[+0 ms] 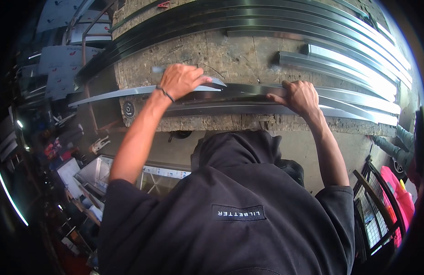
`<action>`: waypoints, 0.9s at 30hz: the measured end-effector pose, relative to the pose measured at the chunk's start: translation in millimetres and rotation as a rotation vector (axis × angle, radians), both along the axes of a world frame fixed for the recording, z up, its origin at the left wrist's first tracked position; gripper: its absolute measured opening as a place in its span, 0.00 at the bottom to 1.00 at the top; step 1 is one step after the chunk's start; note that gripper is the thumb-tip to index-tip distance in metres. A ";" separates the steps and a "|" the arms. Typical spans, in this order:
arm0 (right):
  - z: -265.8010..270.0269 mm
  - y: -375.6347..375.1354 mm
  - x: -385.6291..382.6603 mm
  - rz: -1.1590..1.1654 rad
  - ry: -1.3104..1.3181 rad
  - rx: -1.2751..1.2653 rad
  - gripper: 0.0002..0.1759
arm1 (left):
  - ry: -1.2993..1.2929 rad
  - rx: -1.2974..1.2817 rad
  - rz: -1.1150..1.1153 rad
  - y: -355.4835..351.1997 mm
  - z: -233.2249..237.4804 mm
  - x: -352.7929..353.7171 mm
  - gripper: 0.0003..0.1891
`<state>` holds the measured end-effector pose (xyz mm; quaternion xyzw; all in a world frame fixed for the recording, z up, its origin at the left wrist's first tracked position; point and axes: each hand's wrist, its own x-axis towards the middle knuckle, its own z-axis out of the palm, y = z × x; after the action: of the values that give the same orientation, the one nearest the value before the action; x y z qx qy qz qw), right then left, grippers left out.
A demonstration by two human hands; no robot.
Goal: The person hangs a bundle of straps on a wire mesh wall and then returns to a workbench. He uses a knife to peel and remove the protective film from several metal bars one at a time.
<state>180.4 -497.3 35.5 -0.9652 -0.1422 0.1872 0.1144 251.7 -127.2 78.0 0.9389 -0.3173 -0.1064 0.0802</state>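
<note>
My left hand (pixel 182 80) is closed over a thin flat grey piece (pixel 218 82). One end sticks out past the thumb and a blurred end shows behind the knuckles; its exact kind I cannot make out. Under my left wrist runs a long pale metal strip (pixel 125 93), reaching past the bench's left edge. My right hand (pixel 301 96) grips a long dark metal profile (pixel 253 90), thumb on the near side and fingers over the far side. Nearer to me, another metal profile (pixel 212 110) lies along the front of the wooden bench (pixel 175 52).
Several long metal profiles (pixel 267 20) lie across the far side of the bench. Shorter shiny profiles (pixel 340 64) rest at the right. A round black disc (pixel 129 108) sits at the left front corner. Sheets and a metal frame stand left; a wire-mesh rack (pixel 374 215) stands right.
</note>
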 end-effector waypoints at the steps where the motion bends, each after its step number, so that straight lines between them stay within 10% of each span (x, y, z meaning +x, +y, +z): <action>1: -1.0 -0.4 -0.5 -0.010 0.001 0.002 0.44 | 0.039 0.058 -0.121 1.2 0.9 15.1 0.26; 15: -3.8 1.5 -3.2 -0.044 -0.037 0.024 0.46 | 0.179 0.048 -0.792 -19.1 -14.1 97.5 0.24; 27: -22.0 -3.3 -8.1 -0.036 -0.148 0.044 0.47 | 0.112 -0.013 -0.936 -38.2 -19.1 103.1 0.25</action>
<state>172.3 -500.5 13.5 -0.9760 -0.1372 0.1100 0.1282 354.8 -165.3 58.9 0.6872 -0.7025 -0.1795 0.0465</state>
